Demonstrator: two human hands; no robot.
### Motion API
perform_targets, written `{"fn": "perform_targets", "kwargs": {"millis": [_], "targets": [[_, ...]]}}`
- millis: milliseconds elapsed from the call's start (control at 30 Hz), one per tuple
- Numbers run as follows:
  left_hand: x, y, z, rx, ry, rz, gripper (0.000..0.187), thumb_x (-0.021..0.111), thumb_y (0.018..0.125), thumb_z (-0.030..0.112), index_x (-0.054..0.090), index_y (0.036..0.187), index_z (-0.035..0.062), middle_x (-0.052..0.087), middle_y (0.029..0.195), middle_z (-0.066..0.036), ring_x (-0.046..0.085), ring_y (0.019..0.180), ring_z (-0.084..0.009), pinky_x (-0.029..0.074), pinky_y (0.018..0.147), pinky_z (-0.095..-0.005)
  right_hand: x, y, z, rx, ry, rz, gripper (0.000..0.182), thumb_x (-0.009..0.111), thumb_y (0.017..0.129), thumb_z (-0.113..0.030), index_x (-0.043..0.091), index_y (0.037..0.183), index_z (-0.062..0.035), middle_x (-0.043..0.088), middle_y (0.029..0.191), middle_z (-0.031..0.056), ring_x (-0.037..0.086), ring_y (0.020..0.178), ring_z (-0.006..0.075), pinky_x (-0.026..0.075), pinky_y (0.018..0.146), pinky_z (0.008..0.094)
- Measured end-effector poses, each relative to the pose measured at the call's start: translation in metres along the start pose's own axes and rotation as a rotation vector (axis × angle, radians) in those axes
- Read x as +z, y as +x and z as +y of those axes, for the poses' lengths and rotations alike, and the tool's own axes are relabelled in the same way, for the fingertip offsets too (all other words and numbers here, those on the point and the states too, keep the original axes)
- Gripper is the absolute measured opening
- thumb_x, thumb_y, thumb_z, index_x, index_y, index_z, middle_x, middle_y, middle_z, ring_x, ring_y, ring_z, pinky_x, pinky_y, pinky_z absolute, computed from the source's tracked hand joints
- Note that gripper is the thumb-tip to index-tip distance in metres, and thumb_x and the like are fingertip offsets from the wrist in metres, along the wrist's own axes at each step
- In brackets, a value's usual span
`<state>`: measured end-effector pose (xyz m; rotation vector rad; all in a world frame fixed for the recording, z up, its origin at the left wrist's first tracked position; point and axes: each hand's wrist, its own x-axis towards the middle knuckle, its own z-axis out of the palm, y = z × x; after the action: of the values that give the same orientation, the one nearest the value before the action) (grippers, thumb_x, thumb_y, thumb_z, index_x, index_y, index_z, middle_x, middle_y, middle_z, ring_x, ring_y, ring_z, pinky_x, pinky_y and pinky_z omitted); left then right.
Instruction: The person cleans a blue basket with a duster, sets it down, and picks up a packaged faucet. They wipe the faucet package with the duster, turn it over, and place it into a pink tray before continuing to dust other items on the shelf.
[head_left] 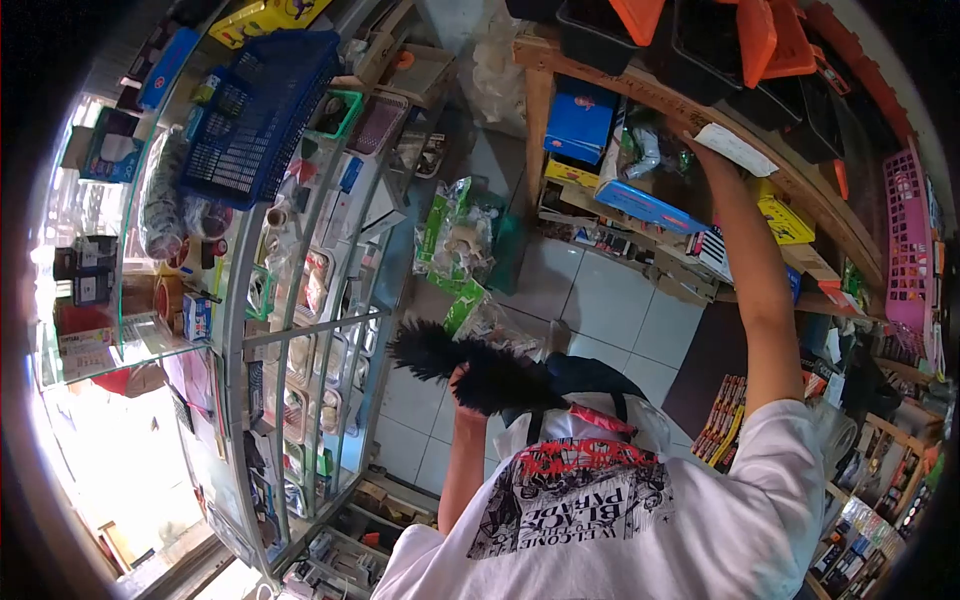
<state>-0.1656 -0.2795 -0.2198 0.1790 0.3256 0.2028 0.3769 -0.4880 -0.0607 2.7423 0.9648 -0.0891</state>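
Observation:
My left hand (pixel 464 392), low in the middle, is closed around a fluffy black duster (pixel 510 378); a pink-red strip shows at the duster's right end. My right arm stretches up to the wooden shelf. There my right hand (pixel 700 152) is at an open blue box (pixel 650 203) holding plastic-wrapped items (pixel 645 150), beside a white paper strip (pixel 735 148) on the shelf edge. Its fingers are too dark and hidden to make out.
A glass display case (pixel 315 330) with small goods and a blue basket (pixel 262 118) stands left. Green-and-clear packages (pixel 460 240) lie ahead above the tiled floor (pixel 605 305). Black bins (pixel 705 50) with orange parts top the right shelf; a pink basket (pixel 905 240) hangs far right.

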Motion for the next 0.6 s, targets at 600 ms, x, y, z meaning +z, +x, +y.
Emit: {"fn": "perform_targets", "kwargs": {"millis": [600], "targets": [[0.004, 0.013, 0.001, -0.054, -0.016, 0.111, 0.045, 0.041, 0.101, 0.036, 0.061, 0.131, 0.0076, 0.066, 0.125, -0.015, 0.062, 0.116, -0.0354, 0.044, 0.107, -0.0576, -0.028, -0.209, -0.093, -0.010, 0.826, 0.477, 0.054, 0.071, 0.091, -0.029, 0.054, 0.138, -0.0080, 0.058, 0.136, 0.0167, 0.052, 0.129, 0.0354, 0.037, 0.110, 0.0463]]}}
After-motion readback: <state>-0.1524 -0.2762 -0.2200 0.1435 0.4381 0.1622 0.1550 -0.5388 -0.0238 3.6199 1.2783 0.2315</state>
